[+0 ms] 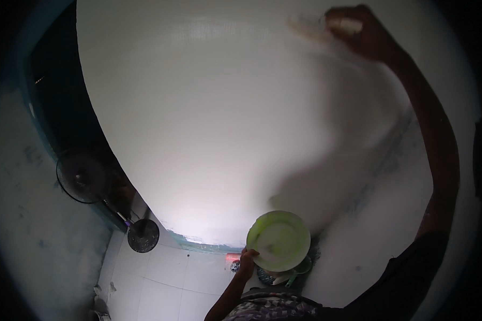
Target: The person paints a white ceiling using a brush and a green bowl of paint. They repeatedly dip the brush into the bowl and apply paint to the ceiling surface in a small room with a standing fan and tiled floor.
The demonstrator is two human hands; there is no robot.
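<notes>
My left hand grips the near left rim of a round light-green plate, thumb on top. Whitish residue is smeared across the plate's inside. Up at the top right, my right hand is closed around the pale handle of a flat tool. Motion blurs the tool's far end, which is at the white wall; whether it touches, I cannot tell. My right arm is stretched up along the right side and casts a shadow on the wall.
On the left, a standing fan with a round black base stands by a dark doorway. A green-handled round utensil and a red-and-white item lie low near the plate. White tiles cover the floor.
</notes>
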